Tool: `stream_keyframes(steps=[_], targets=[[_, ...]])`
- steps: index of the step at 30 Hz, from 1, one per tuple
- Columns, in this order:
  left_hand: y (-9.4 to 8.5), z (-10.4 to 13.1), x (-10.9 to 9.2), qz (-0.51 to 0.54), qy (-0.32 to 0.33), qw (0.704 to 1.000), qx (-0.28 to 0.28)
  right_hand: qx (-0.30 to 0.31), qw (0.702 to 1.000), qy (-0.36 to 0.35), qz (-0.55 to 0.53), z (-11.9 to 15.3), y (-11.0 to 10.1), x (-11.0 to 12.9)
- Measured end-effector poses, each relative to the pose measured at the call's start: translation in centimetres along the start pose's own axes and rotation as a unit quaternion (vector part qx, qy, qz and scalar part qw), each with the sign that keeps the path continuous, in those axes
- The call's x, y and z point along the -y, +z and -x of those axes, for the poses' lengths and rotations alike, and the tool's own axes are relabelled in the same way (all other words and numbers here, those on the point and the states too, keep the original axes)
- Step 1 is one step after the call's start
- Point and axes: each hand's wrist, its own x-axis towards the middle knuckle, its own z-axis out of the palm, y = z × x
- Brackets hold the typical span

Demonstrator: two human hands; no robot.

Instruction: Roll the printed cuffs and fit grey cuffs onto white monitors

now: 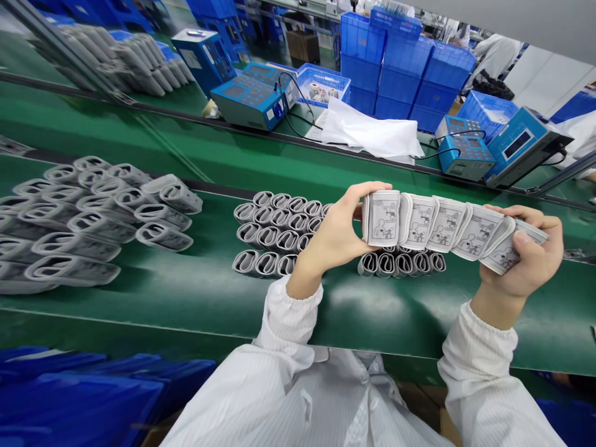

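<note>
My left hand [342,230] and my right hand [531,251] hold a row of several rolled grey blood pressure cuffs [447,223] between them, raised above the green bench. Printed drawings of a seated figure face me on each cuff. My left thumb and fingers clamp the left end, and my right hand grips the right end, where the last cuffs tilt downward. Below and behind my left hand stand neat rows of rolled cuffs [267,236], partly hidden by it. Another row of cuffs [403,264] shows under the held ones.
A looser heap of cuffs [69,223] lies on the green bench [186,310] at left. Beyond the rail are blue testing devices [254,93] with black cables, a white cloth [370,130] and stacked blue crates [405,68]. Blue bins [84,397] sit below the bench's front edge.
</note>
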Motion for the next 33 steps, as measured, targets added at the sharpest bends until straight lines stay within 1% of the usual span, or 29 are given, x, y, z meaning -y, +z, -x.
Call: stream_keyframes(steps=[8,13,18,22,27,33], targets=[[-0.2,0.0,0.2,-0.014,-0.015,1.0,0.005,-0.005,1.0,0.004,0.025,0.1,0.2,0.2],[-0.5,0.2,0.8,-0.013,-0.022,1.0,0.012,0.006,1.0,-0.003,0.021,0.2,0.3,0.1],[-1.4,0.4,1.9,0.01,-0.014,0.999,0.034,0.033,0.999,0.007,0.004,-0.1,-0.4,-0.2],[-2.0,0.4,2.3,0.003,-0.022,0.999,0.035,0.038,0.999,0.019,0.016,-0.5,-1.2,-0.5],[-2.1,0.4,2.1,-0.001,-0.012,0.999,0.03,0.042,0.999,0.02,0.024,-0.6,-1.5,-0.6],[-2.4,0.2,1.6,-0.002,-0.005,0.999,0.031,0.064,0.996,0.048,0.046,-0.2,-1.4,0.4]])
